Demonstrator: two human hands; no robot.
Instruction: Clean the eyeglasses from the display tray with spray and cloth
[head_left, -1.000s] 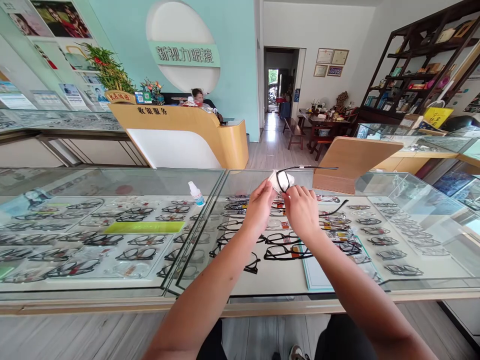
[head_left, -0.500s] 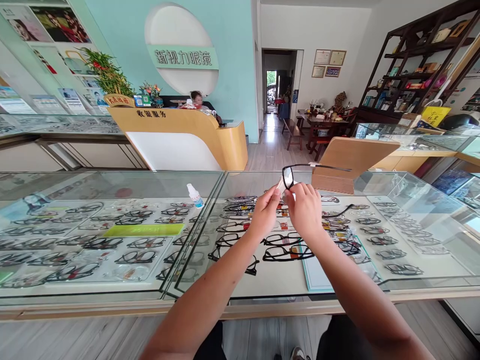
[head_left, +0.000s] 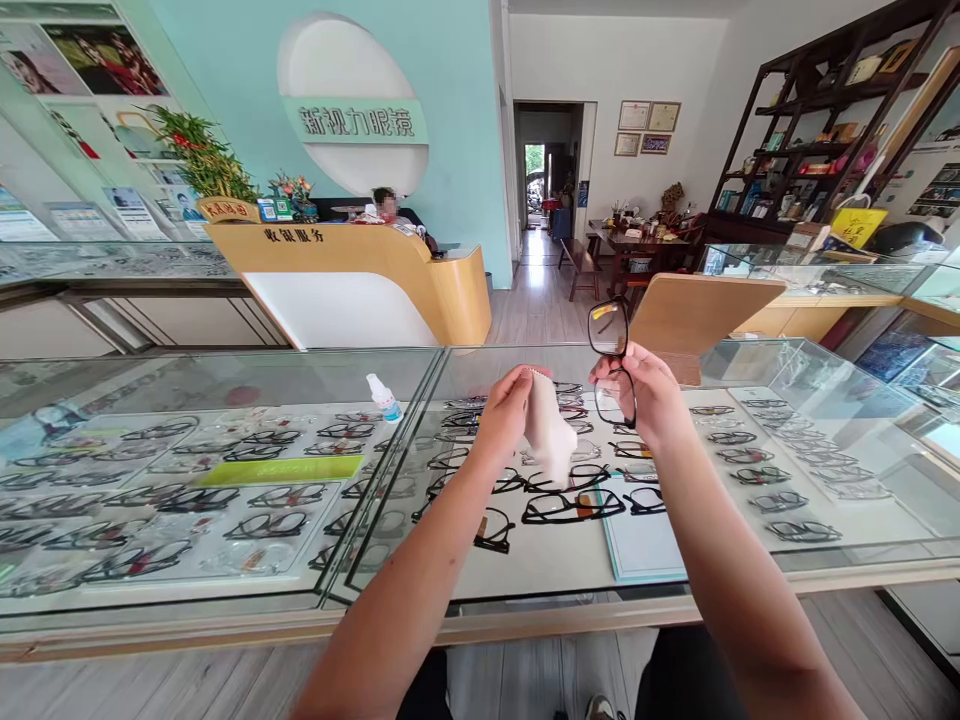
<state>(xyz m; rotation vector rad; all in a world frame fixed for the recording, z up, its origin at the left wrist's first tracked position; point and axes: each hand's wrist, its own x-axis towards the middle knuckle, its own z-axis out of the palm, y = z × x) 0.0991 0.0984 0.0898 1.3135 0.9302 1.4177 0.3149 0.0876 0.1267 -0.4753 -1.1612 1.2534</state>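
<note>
My right hand (head_left: 651, 395) is closed on a pair of black-framed glasses (head_left: 611, 355), held upright above the glass display counter (head_left: 675, 560). One lens stands above my fingers, the other hangs below them. My left hand (head_left: 504, 408) pinches a white cleaning cloth (head_left: 547, 438) that hangs down from my fingers, a little left of the glasses and apart from them. Under both hands, inside the counter, lie rows of black spectacle frames (head_left: 574, 506).
A small white spray bottle (head_left: 382, 398) stands on the counter to the left. A wooden mirror stand (head_left: 701, 312) sits behind my right hand. Beyond are a yellow reception desk (head_left: 360, 280) with a seated person, a dark shelf unit (head_left: 810, 150) and a doorway.
My hands have parted. The right hand turned the glasses upright and moved them right; the left hand drew the cloth off the lens, and it now hangs loose.
</note>
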